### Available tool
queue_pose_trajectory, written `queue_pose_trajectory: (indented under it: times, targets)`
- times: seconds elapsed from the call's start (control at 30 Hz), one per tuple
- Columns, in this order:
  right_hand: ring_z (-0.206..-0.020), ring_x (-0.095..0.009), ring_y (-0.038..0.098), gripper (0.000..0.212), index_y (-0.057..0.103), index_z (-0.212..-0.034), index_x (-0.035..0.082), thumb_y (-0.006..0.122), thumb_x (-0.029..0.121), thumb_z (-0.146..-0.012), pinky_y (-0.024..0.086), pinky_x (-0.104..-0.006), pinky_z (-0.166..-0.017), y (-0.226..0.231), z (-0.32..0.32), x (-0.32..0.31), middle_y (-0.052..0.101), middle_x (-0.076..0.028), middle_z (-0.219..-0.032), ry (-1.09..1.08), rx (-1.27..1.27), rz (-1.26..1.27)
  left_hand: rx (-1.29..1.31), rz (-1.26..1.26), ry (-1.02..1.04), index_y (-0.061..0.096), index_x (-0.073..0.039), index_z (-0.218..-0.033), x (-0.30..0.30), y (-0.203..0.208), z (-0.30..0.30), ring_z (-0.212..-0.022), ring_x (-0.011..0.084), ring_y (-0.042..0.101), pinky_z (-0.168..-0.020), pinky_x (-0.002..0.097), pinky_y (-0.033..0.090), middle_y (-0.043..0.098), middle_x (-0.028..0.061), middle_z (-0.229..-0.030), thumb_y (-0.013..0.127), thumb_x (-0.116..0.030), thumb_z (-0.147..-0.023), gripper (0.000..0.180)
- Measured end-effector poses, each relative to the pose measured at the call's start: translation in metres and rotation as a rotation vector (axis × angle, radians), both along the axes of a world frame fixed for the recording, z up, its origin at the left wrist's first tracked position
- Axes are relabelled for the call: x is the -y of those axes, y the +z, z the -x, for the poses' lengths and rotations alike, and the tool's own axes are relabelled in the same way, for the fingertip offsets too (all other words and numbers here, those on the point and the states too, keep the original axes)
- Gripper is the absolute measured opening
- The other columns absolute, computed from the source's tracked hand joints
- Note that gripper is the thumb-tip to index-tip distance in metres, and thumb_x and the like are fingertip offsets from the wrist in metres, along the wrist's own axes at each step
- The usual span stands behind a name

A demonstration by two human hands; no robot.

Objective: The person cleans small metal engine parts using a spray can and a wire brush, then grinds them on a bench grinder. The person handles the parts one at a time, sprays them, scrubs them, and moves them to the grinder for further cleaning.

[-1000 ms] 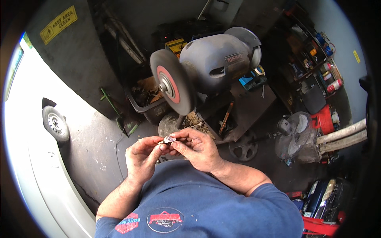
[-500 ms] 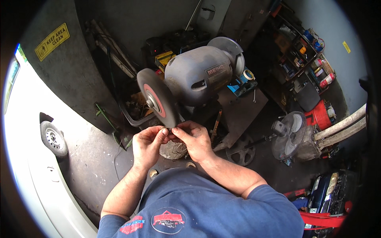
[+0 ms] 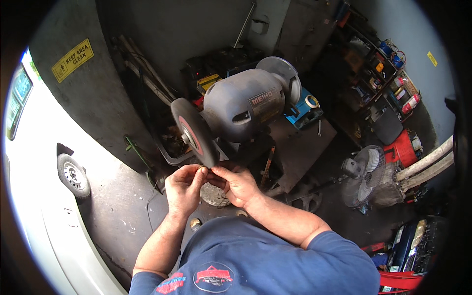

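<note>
A bench grinder (image 3: 246, 103) with a grey motor body stands before me, its dark wheel (image 3: 189, 129) with a red centre on the left side. Just under this wheel's lower edge, my left hand (image 3: 183, 191) pinches a small brownish piece (image 3: 202, 167) between thumb and fingers. It is too small and too covered to name. My right hand (image 3: 238, 186) meets the left from the other side, fingers curled and thumb tip beside the wheel's rim. Whatever its fingertips grip is hidden. Whether the piece touches the wheel, I cannot tell.
A round block (image 3: 215, 195) stands below my hands. Right of the grinder are a metal plate (image 3: 307, 142), a wrench (image 3: 319, 128) and a blue holder with tape (image 3: 305, 108). A fan (image 3: 364, 174) stands farther right; a white car (image 3: 49, 206) is at left.
The whole view has shifted slightly, so the grinder and my hands sit a little lower. Both hands stay together under the wheel, and more of the small piece shows at my left fingertips.
</note>
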State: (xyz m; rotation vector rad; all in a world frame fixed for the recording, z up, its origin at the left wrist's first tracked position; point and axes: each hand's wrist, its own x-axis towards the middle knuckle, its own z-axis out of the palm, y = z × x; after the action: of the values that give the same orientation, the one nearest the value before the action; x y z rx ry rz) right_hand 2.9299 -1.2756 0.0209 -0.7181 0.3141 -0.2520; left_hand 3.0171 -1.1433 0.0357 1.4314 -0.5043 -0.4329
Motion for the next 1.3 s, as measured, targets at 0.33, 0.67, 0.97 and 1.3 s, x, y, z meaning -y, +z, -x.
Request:
queue_pose_trajectory:
  times: [0.33,0.67,0.97,1.3]
  targets:
    - [-0.098,-0.018,0.068,0.016,0.069,-0.107,0.005,0.067,0.014,-0.094,0.055,-0.0322,-0.092,-0.004,-0.001,-0.009,0.071,-0.008,-0.105,0.064,0.004,-0.165,0.044,0.066,0.085,0.069,0.005,-0.096,-0.004,-0.010,0.003,-0.077,0.0091,0.067,-0.072,0.0228,0.053,0.072,0.0063,-0.083,0.070,-0.006,-0.091,0.012]
    - [-0.101,-0.017,0.068,0.016,0.068,-0.109,0.007,0.065,0.012,-0.095,0.056,-0.0302,-0.092,-0.006,-0.009,-0.012,0.071,-0.006,-0.107,0.153,0.035,-0.251,0.181,0.043,0.159,0.069,0.005,-0.097,-0.014,-0.004,0.004,-0.077,0.0099,0.067,-0.072,0.0240,0.054,0.072,0.0068,-0.084,0.070,-0.005,-0.090,0.012]
    - [-0.101,-0.018,0.066,0.016,0.069,-0.107,0.006,0.068,0.015,-0.094,0.052,-0.0327,-0.096,-0.003,-0.001,-0.003,0.071,-0.007,-0.105,0.086,-0.041,-0.170,0.076,-0.014,0.071,0.069,0.005,-0.096,-0.003,-0.004,0.002,-0.075,0.0123,0.067,-0.072,0.0263,0.056,0.071,0.0079,-0.084,0.070,-0.010,-0.092,0.015]
    - [-0.098,-0.016,0.067,0.015,0.067,-0.107,0.006,0.066,0.014,-0.095,0.054,-0.0294,-0.092,-0.005,-0.009,-0.009,0.070,-0.006,-0.104,0.148,-0.005,-0.164,0.079,0.028,0.093,0.069,0.006,-0.095,-0.014,-0.001,-0.003,-0.076,0.0096,0.065,-0.072,0.0239,0.054,0.071,0.0073,-0.083,0.069,-0.005,-0.092,0.011]
